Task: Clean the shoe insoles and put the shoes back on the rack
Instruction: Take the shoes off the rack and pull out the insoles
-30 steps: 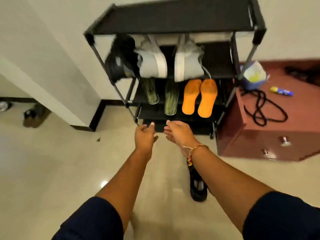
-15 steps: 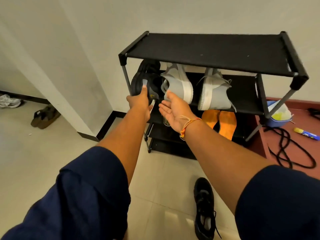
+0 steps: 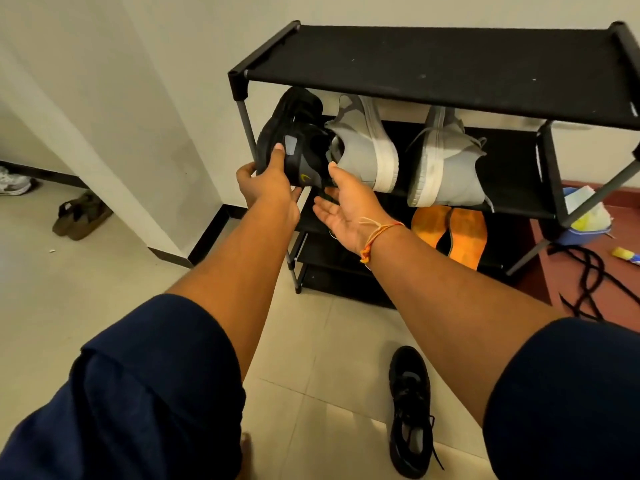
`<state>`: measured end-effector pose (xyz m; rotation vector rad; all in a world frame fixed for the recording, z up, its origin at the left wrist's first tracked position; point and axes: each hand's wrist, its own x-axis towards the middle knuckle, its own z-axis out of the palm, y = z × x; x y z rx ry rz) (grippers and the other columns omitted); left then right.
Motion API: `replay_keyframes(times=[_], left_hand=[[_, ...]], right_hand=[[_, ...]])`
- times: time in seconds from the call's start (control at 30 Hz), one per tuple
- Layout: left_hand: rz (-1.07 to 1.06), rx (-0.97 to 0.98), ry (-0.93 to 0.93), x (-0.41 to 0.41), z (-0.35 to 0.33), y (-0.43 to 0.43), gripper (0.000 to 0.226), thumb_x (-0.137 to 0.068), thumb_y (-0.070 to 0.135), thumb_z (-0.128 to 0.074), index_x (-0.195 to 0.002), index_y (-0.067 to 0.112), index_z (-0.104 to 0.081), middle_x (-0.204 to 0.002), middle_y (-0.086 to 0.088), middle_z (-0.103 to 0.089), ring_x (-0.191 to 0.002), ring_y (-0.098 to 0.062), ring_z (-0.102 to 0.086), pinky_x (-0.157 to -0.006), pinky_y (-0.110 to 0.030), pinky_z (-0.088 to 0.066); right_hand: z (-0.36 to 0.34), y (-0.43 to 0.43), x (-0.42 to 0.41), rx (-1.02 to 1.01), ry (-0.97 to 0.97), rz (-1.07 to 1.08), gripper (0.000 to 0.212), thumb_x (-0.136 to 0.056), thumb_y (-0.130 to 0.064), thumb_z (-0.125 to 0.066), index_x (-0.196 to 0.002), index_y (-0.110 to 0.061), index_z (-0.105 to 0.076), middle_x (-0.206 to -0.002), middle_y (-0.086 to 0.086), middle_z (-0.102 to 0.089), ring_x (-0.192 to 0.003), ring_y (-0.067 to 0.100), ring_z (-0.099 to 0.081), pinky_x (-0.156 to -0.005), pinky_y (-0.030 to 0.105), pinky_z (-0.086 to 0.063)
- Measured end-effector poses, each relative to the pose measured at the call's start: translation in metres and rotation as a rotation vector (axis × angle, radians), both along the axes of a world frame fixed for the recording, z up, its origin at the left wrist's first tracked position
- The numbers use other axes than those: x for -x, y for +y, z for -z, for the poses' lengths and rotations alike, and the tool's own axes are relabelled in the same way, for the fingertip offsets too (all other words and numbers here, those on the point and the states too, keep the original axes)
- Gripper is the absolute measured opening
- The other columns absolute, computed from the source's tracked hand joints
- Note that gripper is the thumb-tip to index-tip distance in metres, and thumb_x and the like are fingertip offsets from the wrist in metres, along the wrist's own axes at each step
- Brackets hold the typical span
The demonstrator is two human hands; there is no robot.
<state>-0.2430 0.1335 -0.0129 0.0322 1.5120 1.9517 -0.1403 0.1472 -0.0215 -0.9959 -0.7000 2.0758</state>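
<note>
At rack [image 3: 433,60], middle shelf | left hand [image 3: 268,185] grips black shoe [image 3: 298,133], yellow logo [image 3: 304,177] | right hand [image 3: 346,202] fingers [image 3: 323,210] released

The left hand [image 3: 268,183] holds a black shoe [image 3: 298,147] by its heel, at the left end of the black rack [image 3: 433,64], on the shelf under the top one. The right hand [image 3: 346,206] is flat, palm up, just beside that shoe. Two grey shoes [image 3: 363,147] sit on the same shelf. Orange insoles [image 3: 450,230] lie one shelf down. Another black shoe [image 3: 410,410] lies on the floor.
</note>
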Motion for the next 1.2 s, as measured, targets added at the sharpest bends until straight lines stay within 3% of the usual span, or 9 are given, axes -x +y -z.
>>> replay_keyframes(times=[0.13,0.3,0.47,0.6,0.77,0.9,1.0,1.1,1.2], left_hand=[[-0.057,-0.008,0.031,-0.011,-0.005,-0.032,0.041,-0.085,0.030,-0.082,-0.116,0.029,-0.054,-0.115,-0.008,-0.067,-0.093,-0.024,-0.072,-0.068,-0.043,-0.065],[-0.097,-0.062,-0.033,-0.032,-0.009,-0.099,0.044,-0.087,0.034,-0.079,-0.123,0.028,-0.055,-0.126,-0.005,-0.065,-0.099,-0.028,-0.073,-0.075,-0.045,-0.064],[-0.019,-0.104,-0.241,-0.081,0.009,-0.183,0.044,-0.091,0.040,-0.074,-0.128,0.024,-0.058,-0.113,-0.008,-0.074,-0.093,-0.027,-0.076,-0.082,-0.044,-0.063],[0.041,-0.092,-0.444,-0.129,0.047,-0.232,0.039,-0.097,0.041,-0.064,-0.129,0.020,-0.061,-0.120,-0.010,-0.072,-0.106,-0.031,-0.072,-0.084,-0.042,-0.062],[0.186,0.258,-0.617,-0.174,0.116,-0.264,0.048,-0.100,0.050,-0.055,-0.134,0.016,-0.055,-0.131,-0.014,-0.062,-0.117,-0.035,-0.061,-0.083,-0.045,-0.059],[0.348,0.755,-0.313,-0.186,0.179,-0.269,0.053,-0.104,0.048,-0.047,-0.147,0.016,-0.045,-0.147,-0.013,-0.050,-0.129,-0.037,-0.051,-0.103,-0.054,-0.049],[0.563,0.851,-0.050,-0.196,0.229,-0.259,0.055,-0.098,0.057,-0.049,-0.134,0.015,-0.053,-0.132,-0.012,-0.061,-0.116,-0.035,-0.061,-0.101,-0.054,-0.052],[0.799,0.949,0.089,-0.203,0.268,-0.246,0.024,-0.099,0.038,-0.056,-0.111,0.017,-0.051,-0.119,-0.012,-0.063,-0.104,-0.034,-0.063,-0.094,-0.053,-0.056],[0.846,1.012,0.161,-0.205,0.299,-0.236,0.023,-0.098,0.028,-0.057,-0.113,0.012,-0.053,-0.115,-0.017,-0.063,-0.102,-0.036,-0.065,-0.090,-0.052,-0.058]], right_hand=[[-0.008,-0.013,-0.008,-0.043,-0.003,-0.003,0.037,-0.099,-0.035,-0.058,-0.133,-0.022,-0.051,-0.150,0.011,-0.043,-0.132,0.033,-0.048,-0.109,0.045,-0.041],[-0.012,-0.043,-0.027,-0.034,-0.075,-0.074,0.033,-0.097,-0.040,-0.060,-0.125,-0.024,-0.053,-0.135,0.017,-0.054,-0.110,0.031,-0.059,-0.106,0.046,-0.046],[0.010,-0.094,-0.056,-0.094,-0.232,-0.223,0.031,-0.093,-0.042,-0.066,-0.113,-0.019,-0.064,-0.104,0.007,-0.073,-0.091,0.024,-0.073,-0.089,0.044,-0.058],[0.045,-0.140,-0.092,-0.084,-0.318,-0.233,0.026,-0.091,-0.021,-0.069,-0.117,-0.018,-0.066,-0.106,0.006,-0.075,-0.091,0.019,-0.073,-0.066,0.032,-0.059],[0.115,-0.182,-0.147,0.009,-0.557,-0.147,0.036,-0.083,0.001,-0.061,-0.113,-0.019,-0.067,-0.098,0.013,-0.073,-0.087,0.030,-0.072,-0.065,0.036,-0.062],[0.196,-0.202,-0.183,0.005,-0.898,-0.199,0.047,-0.073,-0.016,-0.066,-0.120,-0.025,-0.065,-0.101,0.007,-0.071,-0.090,0.031,-0.068,-0.076,0.045,-0.062],[0.240,-0.214,-0.198,-0.024,-1.057,-0.218,0.043,-0.074,-0.024,-0.065,-0.117,-0.027,-0.065,-0.104,0.005,-0.070,-0.097,0.032,-0.065,-0.089,0.046,-0.056],[0.273,-0.215,-0.204,-0.056,-1.118,-0.259,0.042,-0.085,-0.018,-0.064,-0.127,-0.018,-0.061,-0.118,0.011,-0.067,-0.110,0.035,-0.061,-0.099,0.044,-0.050],[0.313,-0.209,-0.204,-0.019,-1.074,-0.275,0.043,-0.086,-0.017,-0.065,-0.129,-0.018,-0.059,-0.119,0.011,-0.066,-0.113,0.033,-0.060,-0.101,0.043,-0.049]])
